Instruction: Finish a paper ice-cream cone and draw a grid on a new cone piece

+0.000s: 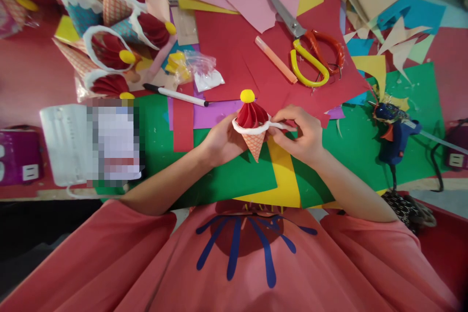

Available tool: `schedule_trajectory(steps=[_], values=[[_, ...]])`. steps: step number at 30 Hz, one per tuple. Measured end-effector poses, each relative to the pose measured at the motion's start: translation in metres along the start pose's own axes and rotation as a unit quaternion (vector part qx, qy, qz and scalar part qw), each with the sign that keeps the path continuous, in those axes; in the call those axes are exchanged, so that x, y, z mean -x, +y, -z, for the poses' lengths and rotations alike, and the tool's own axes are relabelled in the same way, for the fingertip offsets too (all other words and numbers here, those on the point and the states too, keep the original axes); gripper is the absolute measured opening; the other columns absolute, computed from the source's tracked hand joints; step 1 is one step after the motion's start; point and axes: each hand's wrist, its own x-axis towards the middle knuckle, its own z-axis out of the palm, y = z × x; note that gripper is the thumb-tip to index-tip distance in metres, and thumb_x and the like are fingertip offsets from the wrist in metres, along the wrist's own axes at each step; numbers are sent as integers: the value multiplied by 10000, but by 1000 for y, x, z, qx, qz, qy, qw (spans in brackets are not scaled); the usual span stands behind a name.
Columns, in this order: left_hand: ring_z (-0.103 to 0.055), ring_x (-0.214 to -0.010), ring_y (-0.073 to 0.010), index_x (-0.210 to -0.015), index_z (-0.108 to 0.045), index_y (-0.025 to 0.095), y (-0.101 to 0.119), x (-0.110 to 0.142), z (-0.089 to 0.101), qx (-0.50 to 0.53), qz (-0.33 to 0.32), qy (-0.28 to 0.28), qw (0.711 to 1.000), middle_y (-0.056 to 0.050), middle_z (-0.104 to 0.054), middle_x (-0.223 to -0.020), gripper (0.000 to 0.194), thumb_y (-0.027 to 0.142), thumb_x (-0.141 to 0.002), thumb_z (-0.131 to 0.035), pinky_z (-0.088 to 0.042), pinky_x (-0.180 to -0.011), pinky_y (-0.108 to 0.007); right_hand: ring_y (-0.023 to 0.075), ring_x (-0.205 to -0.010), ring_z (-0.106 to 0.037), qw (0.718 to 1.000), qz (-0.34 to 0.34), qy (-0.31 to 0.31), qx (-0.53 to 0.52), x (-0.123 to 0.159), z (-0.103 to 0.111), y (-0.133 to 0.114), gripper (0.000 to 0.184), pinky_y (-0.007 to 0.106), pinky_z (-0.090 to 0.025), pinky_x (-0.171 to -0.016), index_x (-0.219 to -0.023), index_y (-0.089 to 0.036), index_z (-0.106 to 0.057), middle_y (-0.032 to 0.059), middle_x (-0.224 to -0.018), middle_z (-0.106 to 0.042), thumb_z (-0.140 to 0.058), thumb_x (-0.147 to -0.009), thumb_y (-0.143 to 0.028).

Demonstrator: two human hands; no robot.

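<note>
A paper ice cream cone (255, 144) with an orange lattice pattern points downward, topped by pleated red paper and a yellow ball. My left hand (225, 141) is wrapped round its left side and holds it above the green sheet. Round the cone's rim runs a white trim strip (280, 126), its loose end stretching off to the right. Between thumb and fingers, my right hand (300, 134) pinches that loose end close to the cone. The back of the cone and some left fingertips are hidden.
Scissors (317, 56) and an orange stick (276, 60) lie on red paper beyond my hands. A blue glue gun (394, 139) rests at right, its cord hanging over the table edge. Several paper cones (109, 51) crowd the back left, near a black-and-white pen (179, 96).
</note>
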Motion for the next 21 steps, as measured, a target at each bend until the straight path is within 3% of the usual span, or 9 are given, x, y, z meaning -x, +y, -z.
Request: schedule_trajectory(steps=[2,5,9,11,15,18,21], values=[[-691,-913,-212,-907,-662,163,0,-1,3,-39,-30,18,999,-65,-715,-917,232,374,-868,-573,-541,-858,-333,131,-667,-631,1000,-8,0,-4,0,1,1,35,262,-497,-582,-898,-224,-619,17,-814,-708,-619,-869,-244],[-680,-943,-179,-974,-636,202,4,-1,8,-106,-173,69,977,-37,-702,-978,202,354,-840,-646,-523,-885,-300,126,-650,-613,1000,8,-4,10,-1,1,3,19,261,-475,-574,-881,-226,-610,13,-797,-695,-606,-873,-242],[-620,-1152,-189,-1014,-618,263,13,4,15,-214,-338,104,911,-30,-650,-1161,208,433,-899,-588,-451,-1035,-345,135,-672,-617,998,12,-35,55,0,-2,8,28,274,-482,-620,-868,-216,-603,24,-789,-689,-583,-887,-211],[-562,-1240,-223,-1016,-638,277,14,6,16,-324,-386,103,857,-41,-626,-1210,249,487,-889,-597,-403,-1090,-385,153,-709,-637,997,8,-48,66,0,-4,10,36,291,-497,-657,-892,-211,-610,39,-821,-699,-575,-893,-222],[-502,-1277,-300,-977,-674,242,8,5,14,-519,-401,60,753,-86,-619,-1243,310,474,-778,-729,-325,-1137,-499,185,-752,-662,994,16,-49,95,2,-5,13,79,321,-510,-690,-940,-218,-620,51,-850,-716,-569,-903,-266],[-495,-1276,-317,-954,-676,236,4,1,12,-565,-392,43,725,-98,-609,-1286,255,408,-774,-730,-312,-1130,-533,186,-774,-680,992,39,-51,104,3,-5,14,98,317,-523,-700,-964,-220,-640,54,-864,-729,-560,-915,-245],[-509,-1257,-314,-920,-679,243,3,-1,10,-565,-401,39,720,-89,-615,-1290,192,383,-791,-709,-317,-1117,-541,178,-793,-696,993,49,-41,99,3,-5,15,94,305,-541,-708,-965,-231,-654,47,-877,-741,-571,-923,-243]])
